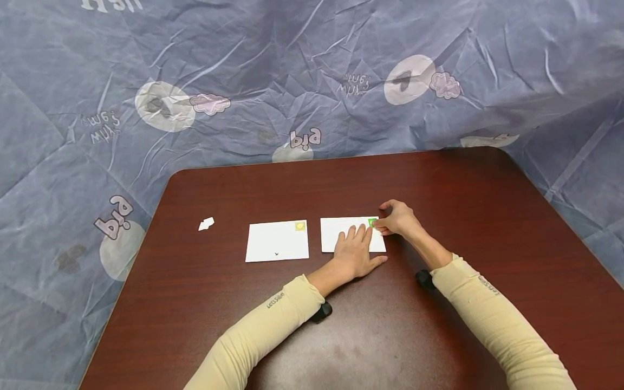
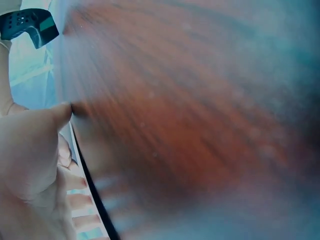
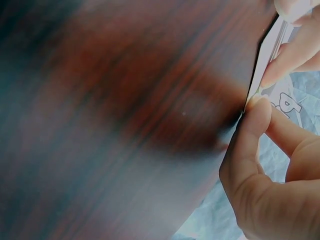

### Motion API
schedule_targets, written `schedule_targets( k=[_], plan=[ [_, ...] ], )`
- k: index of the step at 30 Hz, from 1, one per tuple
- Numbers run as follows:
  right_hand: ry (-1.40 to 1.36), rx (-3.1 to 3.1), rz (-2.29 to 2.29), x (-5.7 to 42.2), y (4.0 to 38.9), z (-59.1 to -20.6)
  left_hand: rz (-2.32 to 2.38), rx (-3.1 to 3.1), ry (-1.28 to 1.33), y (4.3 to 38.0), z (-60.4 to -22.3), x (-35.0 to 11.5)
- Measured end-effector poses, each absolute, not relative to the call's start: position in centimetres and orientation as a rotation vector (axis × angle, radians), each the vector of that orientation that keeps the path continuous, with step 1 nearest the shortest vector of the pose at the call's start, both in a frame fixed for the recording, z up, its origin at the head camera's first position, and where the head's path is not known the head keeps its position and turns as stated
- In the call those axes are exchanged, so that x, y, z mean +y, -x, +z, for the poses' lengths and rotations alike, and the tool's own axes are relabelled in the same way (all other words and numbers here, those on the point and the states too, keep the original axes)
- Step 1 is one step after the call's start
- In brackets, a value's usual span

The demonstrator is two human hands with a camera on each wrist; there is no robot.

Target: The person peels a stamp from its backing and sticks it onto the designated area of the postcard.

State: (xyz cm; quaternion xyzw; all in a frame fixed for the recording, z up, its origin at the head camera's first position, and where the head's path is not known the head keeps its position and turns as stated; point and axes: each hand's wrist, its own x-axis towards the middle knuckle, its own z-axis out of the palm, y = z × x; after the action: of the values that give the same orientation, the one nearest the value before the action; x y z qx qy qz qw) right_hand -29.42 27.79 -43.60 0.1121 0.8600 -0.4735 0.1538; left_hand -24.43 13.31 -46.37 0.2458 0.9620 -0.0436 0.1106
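My left hand (image 1: 352, 254) lies with fingers spread over a white envelope (image 1: 332, 227), pressing it against the table, its thumb reaching out to the right. At the envelope's upper right corner is a small green stamp (image 1: 372, 222). My right hand (image 1: 401, 219) pinches at the stamp, thumb and finger brought together right at the corner. In the right wrist view the pinching fingertips (image 3: 258, 109) meet at the envelope's edge, close to the left hand's fingers. To the left lies a second white envelope (image 1: 273, 241) with a yellow stamp (image 1: 299, 226) in its upper right corner.
Small white paper pieces (image 1: 207, 223) lie at the left of the dark reddish-brown table (image 1: 234, 319). A wrinkled blue-grey printed cloth (image 1: 273, 70) hangs behind the table and at its sides. Both wrists carry black devices (image 1: 322, 312).
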Motion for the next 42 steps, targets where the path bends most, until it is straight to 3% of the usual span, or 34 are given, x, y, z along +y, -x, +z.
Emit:
schedule_targets(
  k=[42],
  plan=[
    [-0.214, 2.667, -0.949, 28.7, 28.7, -43.3, -0.328, 2.834, -0.723, 23.9, -45.7, 14.0]
  ],
)
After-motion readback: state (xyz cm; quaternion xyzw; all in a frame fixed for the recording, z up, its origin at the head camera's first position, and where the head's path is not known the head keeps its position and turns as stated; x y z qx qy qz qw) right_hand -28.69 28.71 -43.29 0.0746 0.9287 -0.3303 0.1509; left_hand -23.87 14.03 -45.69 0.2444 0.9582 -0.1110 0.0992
